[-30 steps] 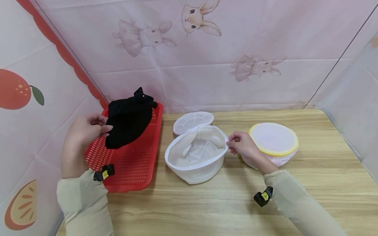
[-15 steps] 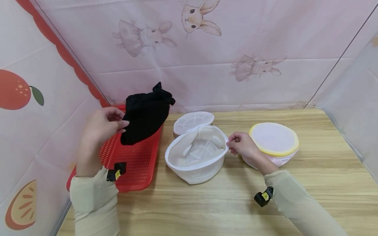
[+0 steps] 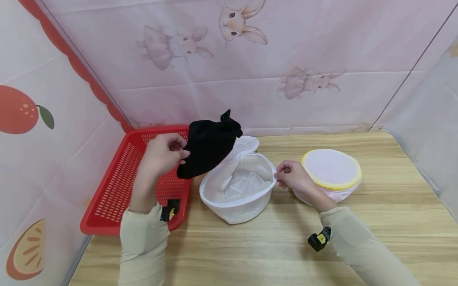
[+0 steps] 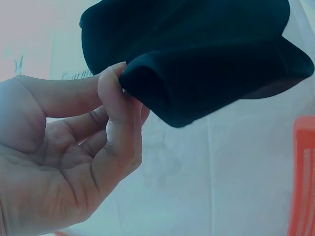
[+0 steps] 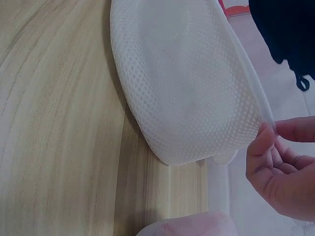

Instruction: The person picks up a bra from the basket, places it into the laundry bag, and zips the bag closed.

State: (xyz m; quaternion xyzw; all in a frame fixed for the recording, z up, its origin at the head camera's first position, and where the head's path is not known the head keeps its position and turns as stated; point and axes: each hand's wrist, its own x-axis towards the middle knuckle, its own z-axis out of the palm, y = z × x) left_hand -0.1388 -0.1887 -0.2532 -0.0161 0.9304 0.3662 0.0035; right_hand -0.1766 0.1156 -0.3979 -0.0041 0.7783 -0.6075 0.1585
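My left hand (image 3: 162,154) pinches the edge of a folded black bra (image 3: 211,149) between thumb and fingers. The bra hangs in the air above the left rim of a white mesh laundry bag (image 3: 247,211), covering part of its raised lid. In the left wrist view the thumb and fingertips meet at the bra's smooth cup edge. My right hand (image 3: 294,177) pinches the right side of the bag's zipped rim. The bag stands unzipped, its round lid (image 3: 249,142) folded back behind it. Pale ribbed mesh shows at the bottom inside.
On the left a red perforated plastic basket (image 3: 101,202) lies partly under my left forearm. A second laundry bag (image 3: 332,169), pinkish with a yellow-edged closed lid, stands beside my right hand. A curtain printed with rabbits (image 3: 234,24) hangs behind the table.
My left hand has carried the bra rightward, from above the red basket to the white bag's left rim. My right hand has stayed in place on the rim.
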